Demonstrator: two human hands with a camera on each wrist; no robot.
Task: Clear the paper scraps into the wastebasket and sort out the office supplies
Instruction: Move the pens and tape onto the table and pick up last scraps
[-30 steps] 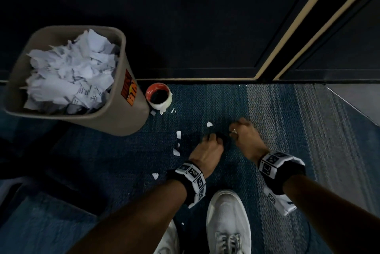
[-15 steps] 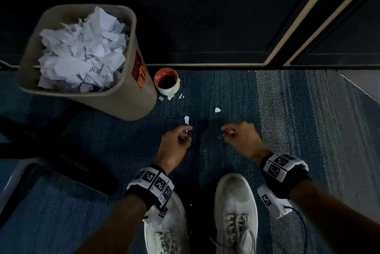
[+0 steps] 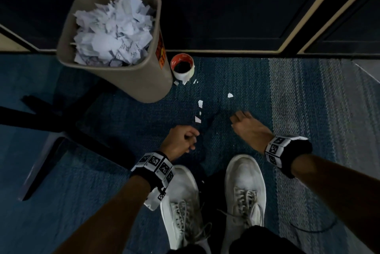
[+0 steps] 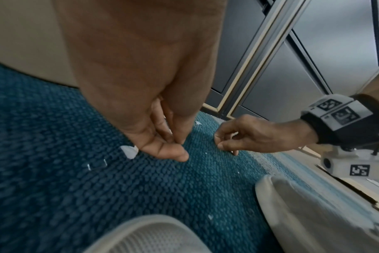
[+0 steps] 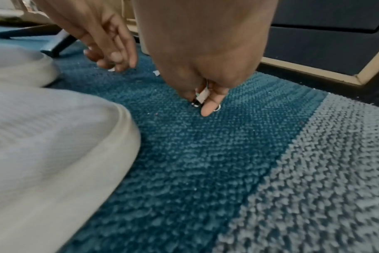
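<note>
A beige wastebasket [image 3: 139,82], heaped with white paper scraps [image 3: 111,27], stands at the upper left. Loose scraps [image 3: 200,103] lie on the blue carpet in front of it. My left hand [image 3: 185,140] hovers low just short of one scrap [image 4: 130,151]. Its fingers are curled, tips pinched together, with a sliver of white between them. My right hand [image 5: 202,101] is down at the carpet. It pinches a small white scrap [image 5: 202,95] together with a small dark metal piece. A staple [image 4: 96,165] lies by the left hand.
A white tape roll [image 3: 183,75] with a red core stands against the wastebasket's right side. My white shoes [image 3: 244,188] are right behind the hands. Black chair legs [image 3: 61,122] spread at the left. A dark panelled wall [image 3: 226,17] closes the far side.
A second ago both hands met over one dark spot on the carpet. They have since parted, the left drawing back toward the scraps. The view has also shifted, bringing the wastebasket nearer the centre.
</note>
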